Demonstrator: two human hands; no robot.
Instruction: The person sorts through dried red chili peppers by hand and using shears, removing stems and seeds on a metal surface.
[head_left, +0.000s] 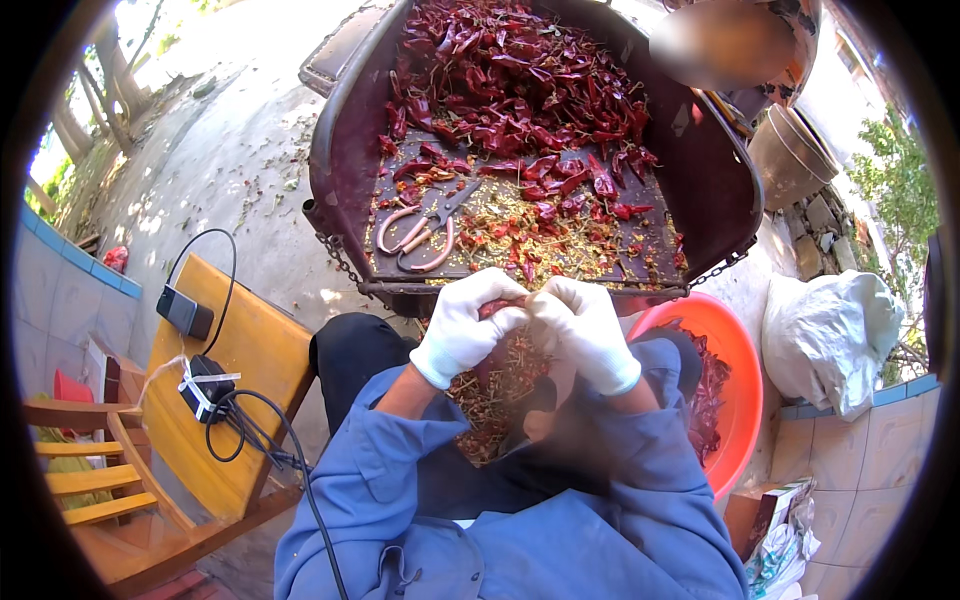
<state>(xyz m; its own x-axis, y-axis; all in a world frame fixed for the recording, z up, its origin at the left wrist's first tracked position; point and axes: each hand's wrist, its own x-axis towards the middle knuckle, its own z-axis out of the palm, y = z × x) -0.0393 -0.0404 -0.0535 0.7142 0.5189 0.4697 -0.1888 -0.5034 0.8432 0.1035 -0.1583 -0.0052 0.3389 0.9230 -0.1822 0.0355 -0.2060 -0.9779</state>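
Observation:
In white knit gloves, my left hand (472, 326) and my right hand (589, 334) meet just before the near edge of a dark red cart bed (349, 150). A dried red chili pepper (501, 306) is pinched in my left fingers, and my right fingertips grip its right end. Beyond them, pink-handled scissors (424, 236) lie half spread on the cart floor, beside scattered yellow seeds (495, 217) and pepper bits. A large heap of dried red chili peppers (517, 82) fills the far part. Below my hands, stems and scraps (487, 405) lie between my knees.
An orange-red plastic basin (742, 405) holding dried peppers stands by my right knee. Right of it sits a white sack (825, 337). To my left, a wooden chair (225, 322) carries black adapters (184, 313) and a cable (300, 442) that runs over my sleeve. Chains hang at the cart's corners.

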